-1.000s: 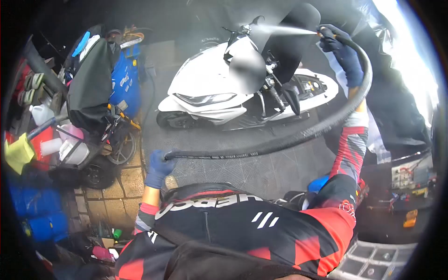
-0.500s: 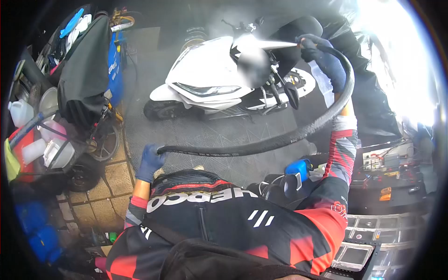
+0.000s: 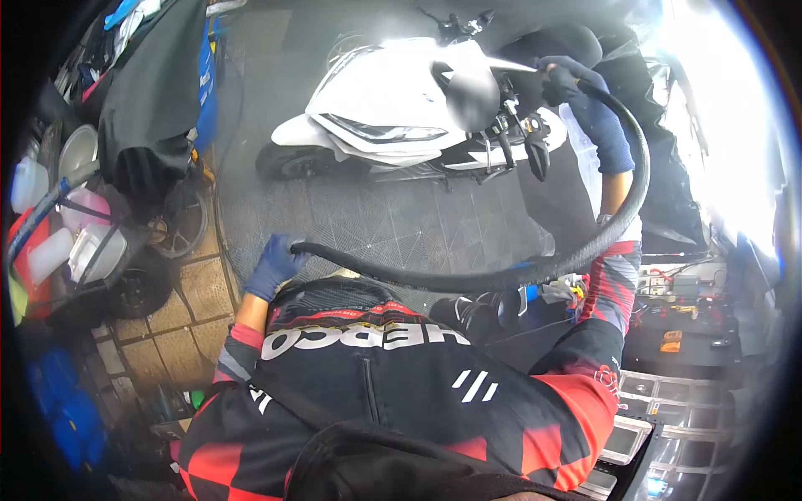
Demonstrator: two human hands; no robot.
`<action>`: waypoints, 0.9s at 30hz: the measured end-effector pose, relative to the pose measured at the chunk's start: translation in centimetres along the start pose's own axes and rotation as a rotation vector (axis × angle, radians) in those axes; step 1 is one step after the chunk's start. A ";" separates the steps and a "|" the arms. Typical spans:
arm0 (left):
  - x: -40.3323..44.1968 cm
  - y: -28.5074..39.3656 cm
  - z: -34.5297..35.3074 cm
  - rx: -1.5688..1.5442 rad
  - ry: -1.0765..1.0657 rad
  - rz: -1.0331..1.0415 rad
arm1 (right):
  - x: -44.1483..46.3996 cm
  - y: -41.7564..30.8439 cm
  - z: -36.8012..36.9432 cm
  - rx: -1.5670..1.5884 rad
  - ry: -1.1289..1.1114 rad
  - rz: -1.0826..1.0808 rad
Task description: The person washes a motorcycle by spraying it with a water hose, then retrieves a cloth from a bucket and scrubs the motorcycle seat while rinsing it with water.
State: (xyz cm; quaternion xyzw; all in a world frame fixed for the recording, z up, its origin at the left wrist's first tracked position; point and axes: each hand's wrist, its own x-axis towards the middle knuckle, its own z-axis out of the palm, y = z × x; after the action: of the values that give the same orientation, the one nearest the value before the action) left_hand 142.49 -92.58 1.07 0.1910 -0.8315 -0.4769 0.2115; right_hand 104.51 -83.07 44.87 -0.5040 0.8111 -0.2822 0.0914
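Note:
A thick black hose (image 3: 468, 282) bows in a wide arc between my two gloved hands. My left hand (image 3: 276, 265), in a dark blue glove, is closed around the hose at the lower left. At the upper right my right hand (image 3: 576, 88) grips the hose's spraying end, whose tip is mostly hidden by the fingers. A white jet (image 3: 511, 64) shoots left from it toward a white motorcycle (image 3: 376, 96). Mist or a wet lens blurs the motorcycle's middle. Its headlight (image 3: 388, 131) and handlebar (image 3: 458, 29) show.
A black-draped stand (image 3: 154, 100) and a cluster of plastic jugs (image 3: 83, 209) are at the left, with tan floor tiles (image 3: 205, 292) below. Dark matting (image 3: 393, 221) lies under the motorcycle. At the right are black sheeting (image 3: 668, 159), a dark bench (image 3: 702, 334) and organizer boxes (image 3: 677, 409).
The view has shifted, so the motorcycle sits slightly higher and to the right. Both hands keep hold of the hose, its arc now sagging lower, and the jet still points left.

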 end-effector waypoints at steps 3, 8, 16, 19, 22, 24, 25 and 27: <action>-0.6 1.1 -1.0 0.076 0.025 0.062 | 0.5 -0.5 1.6 -0.138 -0.301 0.104; -0.7 -2.1 0.0 -0.083 -0.088 0.001 | 2.0 1.4 2.7 -0.088 0.016 -0.122; -0.5 -0.7 -0.4 -0.106 -0.170 -0.041 | 4.8 0.4 4.3 -0.078 -0.127 0.020; -0.5 -1.4 -0.3 -0.113 -0.168 0.003 | 5.6 -0.3 6.3 -0.092 -0.222 0.046; -0.9 -1.6 -0.3 -0.138 -0.202 -0.004 | 5.9 -0.2 8.8 -0.094 -0.302 0.063; -1.3 -2.0 -0.2 -0.160 -0.232 -0.028 | 6.0 -0.6 10.6 -0.112 -0.323 0.074; -1.6 -2.2 -0.2 -0.118 -0.248 -0.071 | 6.0 -0.8 11.4 -0.052 -0.339 0.049; -2.0 -2.7 -0.1 -0.080 -0.265 -0.123 | 5.3 -1.8 13.4 0.028 -0.348 -0.001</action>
State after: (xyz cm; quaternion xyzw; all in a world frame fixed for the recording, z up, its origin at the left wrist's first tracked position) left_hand 144.56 -92.87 -1.60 0.1686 -0.8191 -0.5428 0.0777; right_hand 109.17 -93.17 35.51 -0.5446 0.7787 -0.2018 0.2372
